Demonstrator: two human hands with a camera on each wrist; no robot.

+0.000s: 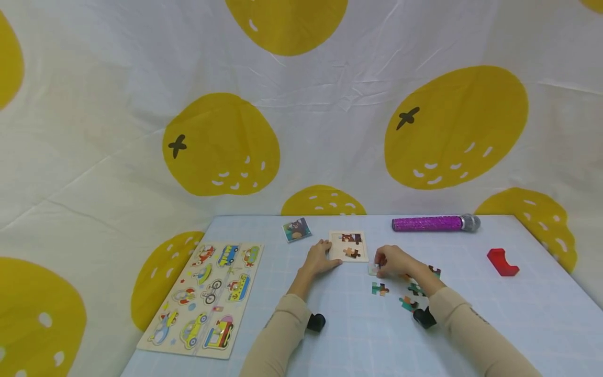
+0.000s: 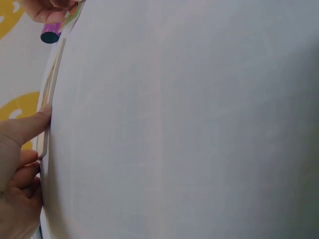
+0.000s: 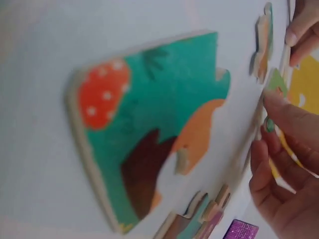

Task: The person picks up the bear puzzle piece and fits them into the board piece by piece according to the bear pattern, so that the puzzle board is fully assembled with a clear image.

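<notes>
Puzzle pc (image 1: 372, 270), just right of ctr & below mid-height in head view, pinched btw thumb & fingers of R hand (image 1: 394, 262). L hand (image 1: 318, 260) grips left side of puzzle tray (image 1: 365, 247) near ctr, thumb at its near edge; some pcs already in tray. Loose pcs (image 1: 380, 289) lower right, by R forearm. Purple mic (image 1: 426, 224) mid-right, vehicle board (image 1: 202, 302) lower left.

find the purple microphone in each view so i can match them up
Head: the microphone lies near the far edge of the table, right of centre.
Left wrist: near the top left corner, one end showing below the right hand.
Right wrist: bottom edge, right of centre, cut off.
Shared landmark: the right hand.
</notes>
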